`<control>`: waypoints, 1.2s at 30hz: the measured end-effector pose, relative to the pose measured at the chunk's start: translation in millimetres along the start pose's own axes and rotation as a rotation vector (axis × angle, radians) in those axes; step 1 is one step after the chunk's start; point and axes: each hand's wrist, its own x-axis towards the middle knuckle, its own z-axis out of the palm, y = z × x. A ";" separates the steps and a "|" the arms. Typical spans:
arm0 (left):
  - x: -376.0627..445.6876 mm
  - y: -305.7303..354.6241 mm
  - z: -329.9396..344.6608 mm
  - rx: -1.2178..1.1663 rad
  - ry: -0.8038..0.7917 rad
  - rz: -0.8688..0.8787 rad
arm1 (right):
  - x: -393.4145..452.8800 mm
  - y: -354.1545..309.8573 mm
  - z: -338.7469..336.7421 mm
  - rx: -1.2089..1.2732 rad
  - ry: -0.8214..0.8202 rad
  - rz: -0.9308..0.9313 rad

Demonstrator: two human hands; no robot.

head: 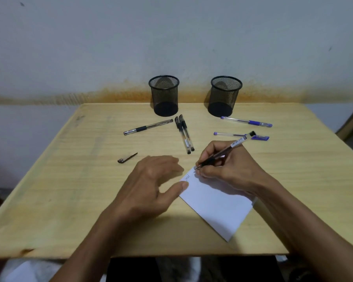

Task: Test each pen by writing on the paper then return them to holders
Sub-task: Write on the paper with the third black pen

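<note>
A: Starting from the left, what lies on the table [55, 200]?

B: Pale wood-grain top. A loose dark pen cap [127, 158] lies apart. Behind it, a black pen [148, 127] runs left to right, tip toward the left. Then two black pens [184, 134] side by side, touching, long axes running from far to near.

A: And the grips?

B: The left hand [151, 184] is released, fingers loosely spread, thumb pressing the left edge of the white paper [216, 202]. The right hand [224, 165] is grasping a black-gripped pen [222, 153], which slants from upper right down to lower left, tip touching the paper's far corner.

A: Any writing?

B: A short scrawl by the tip, too small to read. The pen's white label is unreadable as well.

A: Further right?

B: Two round black mesh holders, the left holder [164, 95] and the right holder [224, 96], stand upright at the far edge. Two clear blue pens lie nearly level: the farther blue pen [246, 121] near the right holder, the nearer blue pen [240, 135] just behind the writing pen's end.
</note>
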 end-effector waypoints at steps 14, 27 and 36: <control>-5.2 -14.1 14.2 0.086 -0.056 0.031 | 12.9 14.2 12.3 0.012 -0.010 -0.013; -3.9 -17.4 17.1 0.071 -0.030 0.056 | 14.6 16.5 17.2 0.064 0.008 -0.003; -3.8 -17.3 16.9 0.065 -0.035 0.044 | 14.9 14.9 16.2 0.038 0.004 -0.002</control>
